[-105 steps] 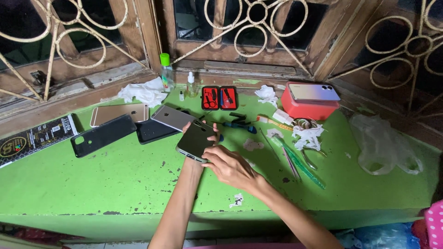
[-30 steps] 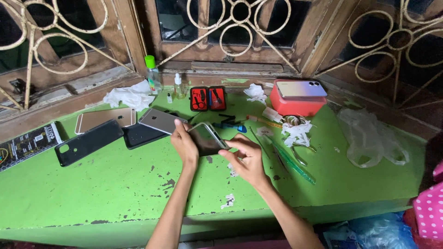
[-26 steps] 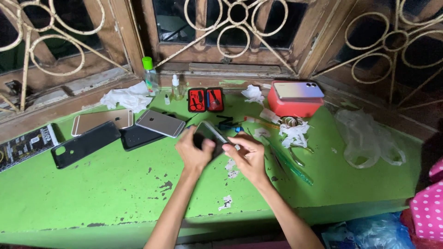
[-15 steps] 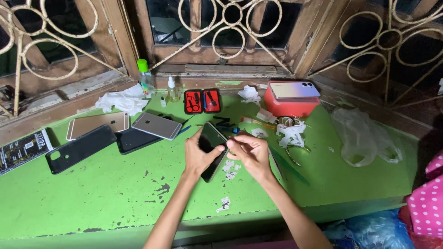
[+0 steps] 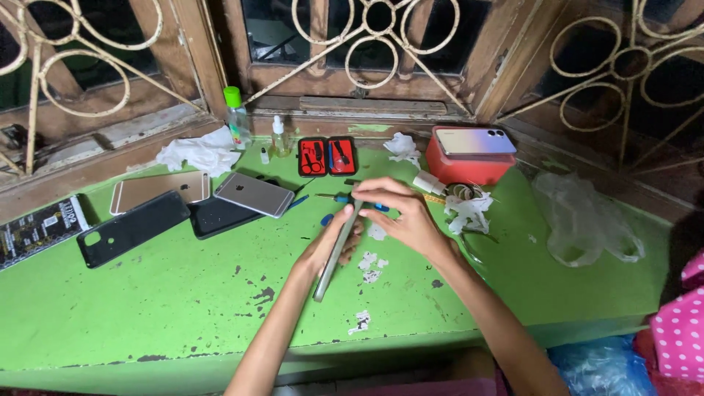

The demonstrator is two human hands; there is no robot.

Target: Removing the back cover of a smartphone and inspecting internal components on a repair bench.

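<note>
We look down on a green painted table (image 5: 147, 315) with chipped patches, set against wooden window frames with curled metal grilles (image 5: 88, 66). At the far left lies a dark flat battery pack (image 5: 37, 229), then a black phone case (image 5: 132, 228), a gold phone (image 5: 160, 191) lying back up, a dark phone (image 5: 220, 216) and a grey phone (image 5: 254, 194) resting partly on it. Behind these we see a crumpled white cloth (image 5: 198, 150), a clear bottle with a green cap (image 5: 236, 117) and a small dropper bottle (image 5: 279, 137).

In the middle, our left hand (image 5: 330, 246) reaches in from below with the forearm angled up and to the right; its fingers are closed around a slim phone (image 5: 339, 246) held on edge, tilted, its lower end close to the table. Our right hand (image 5: 407, 220) comes from the lower right, wrist bent, fingers curled over the phone's upper end and gripping it there. Small white scraps (image 5: 369, 264) lie just beside the phone.

Behind the hands sits an open red tool case (image 5: 327, 156). To the right we see a red box (image 5: 469, 165) with a pale phone (image 5: 473, 141) on top, white paper bits (image 5: 468, 211), and a clear plastic bag (image 5: 587, 227).
</note>
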